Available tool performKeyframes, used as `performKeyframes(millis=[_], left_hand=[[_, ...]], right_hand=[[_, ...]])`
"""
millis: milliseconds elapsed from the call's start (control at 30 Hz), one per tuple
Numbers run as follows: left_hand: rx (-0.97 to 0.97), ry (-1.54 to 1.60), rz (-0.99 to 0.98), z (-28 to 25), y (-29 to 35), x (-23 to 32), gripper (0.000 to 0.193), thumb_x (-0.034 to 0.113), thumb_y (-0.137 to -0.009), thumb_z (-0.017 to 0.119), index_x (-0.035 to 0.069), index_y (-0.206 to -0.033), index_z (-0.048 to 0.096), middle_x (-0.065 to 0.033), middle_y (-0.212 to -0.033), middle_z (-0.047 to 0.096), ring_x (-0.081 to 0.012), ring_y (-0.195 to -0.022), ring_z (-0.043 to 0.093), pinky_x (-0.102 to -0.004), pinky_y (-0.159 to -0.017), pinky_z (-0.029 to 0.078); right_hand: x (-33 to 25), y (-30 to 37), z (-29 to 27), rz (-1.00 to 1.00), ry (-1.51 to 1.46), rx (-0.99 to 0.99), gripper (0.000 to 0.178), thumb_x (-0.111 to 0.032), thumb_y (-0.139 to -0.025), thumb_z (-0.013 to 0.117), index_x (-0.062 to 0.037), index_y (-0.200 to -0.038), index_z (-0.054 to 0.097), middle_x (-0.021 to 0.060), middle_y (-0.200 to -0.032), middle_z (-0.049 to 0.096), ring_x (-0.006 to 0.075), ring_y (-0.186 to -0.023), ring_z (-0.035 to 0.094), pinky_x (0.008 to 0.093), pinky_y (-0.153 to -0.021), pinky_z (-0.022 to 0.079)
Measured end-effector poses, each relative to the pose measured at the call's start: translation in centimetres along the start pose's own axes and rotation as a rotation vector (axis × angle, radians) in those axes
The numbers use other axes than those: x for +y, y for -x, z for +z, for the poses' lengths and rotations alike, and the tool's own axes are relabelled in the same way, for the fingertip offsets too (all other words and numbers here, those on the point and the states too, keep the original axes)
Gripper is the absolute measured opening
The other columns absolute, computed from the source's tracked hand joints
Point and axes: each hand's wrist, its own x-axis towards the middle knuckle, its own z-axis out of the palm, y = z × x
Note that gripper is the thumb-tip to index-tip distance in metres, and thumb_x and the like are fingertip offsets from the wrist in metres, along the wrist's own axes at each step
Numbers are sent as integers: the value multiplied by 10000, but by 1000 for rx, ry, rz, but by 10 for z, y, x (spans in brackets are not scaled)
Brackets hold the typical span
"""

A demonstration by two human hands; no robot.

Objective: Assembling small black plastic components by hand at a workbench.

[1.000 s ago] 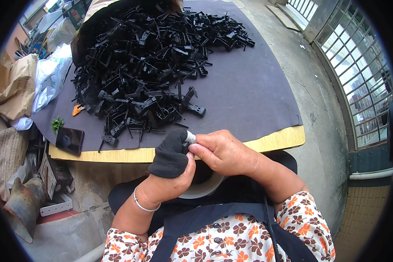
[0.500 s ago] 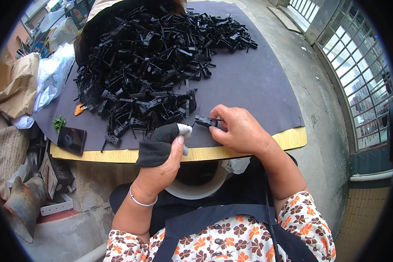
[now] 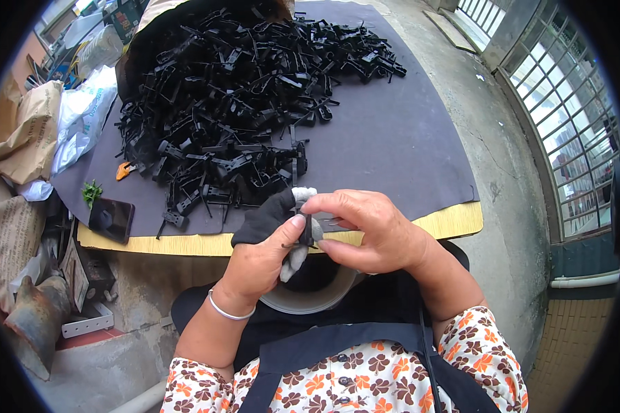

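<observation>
A small black plastic part is between my two hands, just off the table's near edge. My left hand is closed on it, with a black and grey glove over the fingers and the thumb bare. From the other side my bare right hand grips the same part, index finger at its top and thumb at its lower end. Something thin shows under the right fingers, too blurred to name. Beyond my hands lies a big heap of similar black plastic parts.
Dark cloth covers the table, whose yellow edge faces me. A phone, a green sprig and an orange-headed key lie at left. A pale bucket stands below my hands. Paper sacks crowd the left.
My right hand has brought the black plastic part left and down to my left hand, which has turned and closed on it. Earlier the right hand alone held it above the cloth.
</observation>
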Motion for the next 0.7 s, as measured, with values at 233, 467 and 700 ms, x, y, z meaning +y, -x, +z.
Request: performKeyframes(millis=[233, 467, 700], left_hand=[[-83, -195, 102, 6, 8, 8, 351, 57, -903, 529, -24, -1243, 497, -46, -843, 635, -48, -620, 541, -203, -539, 442], [49, -650, 480, -2, 1, -9, 357, 17, -862, 544, -45, -1212, 517, -155, -981, 638, -166, -742, 617, -283, -690, 497], [58, -942, 672, 0, 2, -9, 350, -14, -827, 544, -50, -1175, 543, -205, -1071, 620, -311, -955, 621, -365, -850, 480]], right_hand=[[-5, 5, 21, 536, -276, 150, 211, -97, -817, 697, -32, -791, 497, 25, -620, 501, 75, -552, 435, 250, -509, 399], [-6, 2, 11, 471, -242, -83, 204, -160, -911, 594, -15, -803, 500, 36, -623, 489, 116, -536, 450, 267, -506, 379], [-6, 5, 21, 387, -99, -93, 196, -134, -937, 525, 4, -798, 520, 146, -637, 525, 278, -558, 527, 352, -541, 424]])
